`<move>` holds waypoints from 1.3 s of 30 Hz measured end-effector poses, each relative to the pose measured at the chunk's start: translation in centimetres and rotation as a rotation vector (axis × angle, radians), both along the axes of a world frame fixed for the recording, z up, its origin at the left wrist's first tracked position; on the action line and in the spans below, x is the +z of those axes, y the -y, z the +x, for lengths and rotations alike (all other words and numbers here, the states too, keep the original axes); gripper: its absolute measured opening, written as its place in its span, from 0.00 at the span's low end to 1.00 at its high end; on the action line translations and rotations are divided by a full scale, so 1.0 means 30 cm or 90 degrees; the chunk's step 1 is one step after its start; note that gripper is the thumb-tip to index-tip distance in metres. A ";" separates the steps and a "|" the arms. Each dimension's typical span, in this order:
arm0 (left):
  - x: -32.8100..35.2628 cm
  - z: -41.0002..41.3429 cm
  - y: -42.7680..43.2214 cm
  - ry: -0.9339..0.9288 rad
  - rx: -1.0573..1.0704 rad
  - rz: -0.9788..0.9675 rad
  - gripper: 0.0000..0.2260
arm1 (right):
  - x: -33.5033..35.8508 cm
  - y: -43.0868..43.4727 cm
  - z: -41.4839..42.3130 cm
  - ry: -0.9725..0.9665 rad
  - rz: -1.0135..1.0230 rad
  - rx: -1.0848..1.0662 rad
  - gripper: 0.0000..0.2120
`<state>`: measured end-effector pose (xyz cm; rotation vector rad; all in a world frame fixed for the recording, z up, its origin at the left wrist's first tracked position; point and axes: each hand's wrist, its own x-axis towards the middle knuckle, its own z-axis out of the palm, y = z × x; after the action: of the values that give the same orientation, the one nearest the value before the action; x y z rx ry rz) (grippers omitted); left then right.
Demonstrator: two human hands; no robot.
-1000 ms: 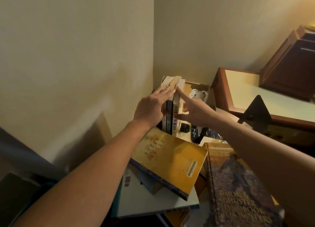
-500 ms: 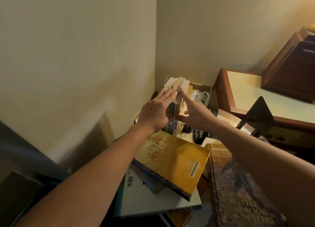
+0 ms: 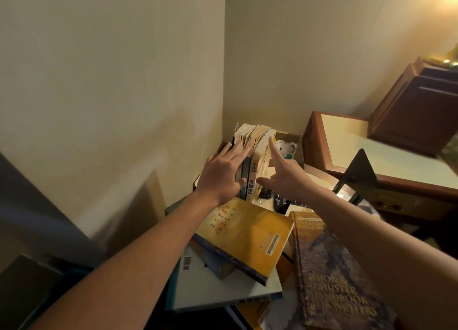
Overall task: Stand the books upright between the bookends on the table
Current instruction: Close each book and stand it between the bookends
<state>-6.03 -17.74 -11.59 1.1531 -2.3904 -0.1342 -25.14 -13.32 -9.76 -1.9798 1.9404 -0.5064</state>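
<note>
A few books stand upright [image 3: 252, 153] in the corner by the wall, pages fanned at the top. My left hand [image 3: 224, 172] lies flat against their left side, fingers spread. My right hand [image 3: 285, 173] is open on their right side, forefinger touching the outer book, thumb pointing at the spines. A black bookend [image 3: 359, 175] stands to the right, apart from the books. Nearer me lie a yellow book [image 3: 250, 235] on a white book [image 3: 218, 290], and a brown handbook [image 3: 332, 275] flat at the right.
A cardboard box [image 3: 288, 137] with white items sits behind the upright books. A brown-rimmed table [image 3: 319, 141] and a dark wooden cabinet [image 3: 416, 111] stand at the right. Walls close in on the left and back.
Both hands have loosened on the upright books: the right hand has opened and drawn back slightly, and the left fingers have spread. The view has shifted a little.
</note>
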 end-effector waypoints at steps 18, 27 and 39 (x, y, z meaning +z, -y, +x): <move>-0.181 0.188 -0.471 -0.093 0.260 0.375 0.31 | -0.041 -0.382 0.108 -0.010 0.174 -0.056 0.41; -0.207 0.201 -0.528 -0.223 0.328 0.547 0.29 | -0.047 -0.409 0.149 -0.075 0.214 -0.042 0.38; -0.162 0.207 -0.509 -0.328 0.371 0.592 0.22 | -0.030 -0.434 0.186 0.203 0.315 -0.078 0.31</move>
<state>0.19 -2.47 -16.44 1.8584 -1.4328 -1.2552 -19.57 -0.31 -10.67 -1.3895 1.7774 -0.3070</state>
